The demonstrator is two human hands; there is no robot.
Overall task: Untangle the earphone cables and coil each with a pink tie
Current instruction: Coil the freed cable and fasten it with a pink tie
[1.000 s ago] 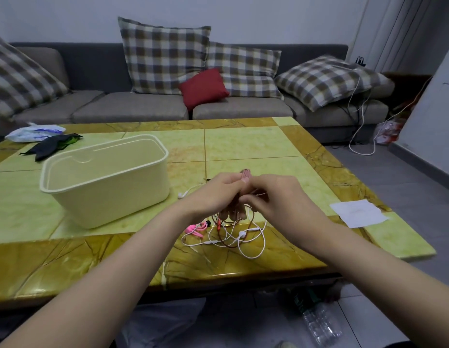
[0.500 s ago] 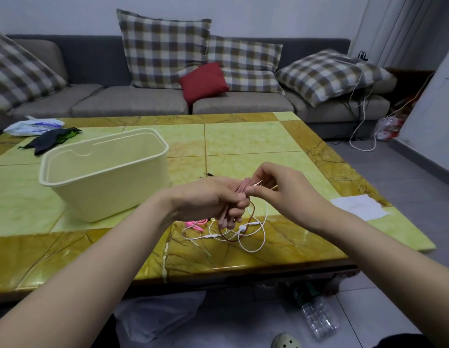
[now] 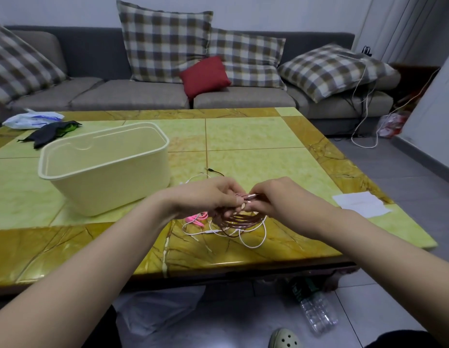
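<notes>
Closer together now, left hand (image 3: 207, 197) and right hand (image 3: 281, 200) pinch the reddish cable (image 3: 239, 218) (seemingly coiled).

The right hand (image 3: 276, 199) has closed against the left hand (image 3: 208, 197), the reddish cable (image 3: 241, 218) now hanging in wide loops.

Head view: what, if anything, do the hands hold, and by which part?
Both the left hand and right hand pinch the coiled rose-gold earphone cable at the top of its loops.
</notes>
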